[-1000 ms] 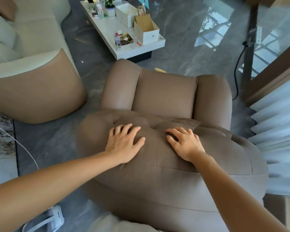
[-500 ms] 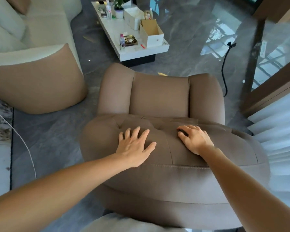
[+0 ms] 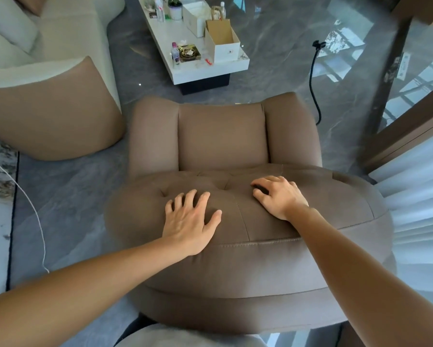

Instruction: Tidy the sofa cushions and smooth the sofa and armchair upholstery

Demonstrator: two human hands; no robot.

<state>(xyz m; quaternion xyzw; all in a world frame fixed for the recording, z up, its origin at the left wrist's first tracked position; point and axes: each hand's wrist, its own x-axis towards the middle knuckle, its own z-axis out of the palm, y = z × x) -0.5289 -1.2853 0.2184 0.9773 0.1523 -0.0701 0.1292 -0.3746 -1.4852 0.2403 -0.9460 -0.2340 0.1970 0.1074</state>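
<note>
Bright daylight, floor (image 3: 273, 46) glare, wide-angle distortion

No legible text, brand, number or sign is found. The white box (image 3: 225, 47) on the coffee table (image 3: 210, 68) bears a small dark mark on its front face, too small to read. The label on the small bottle (image 3: 175, 54) is blurred and cannot be made out.
</note>
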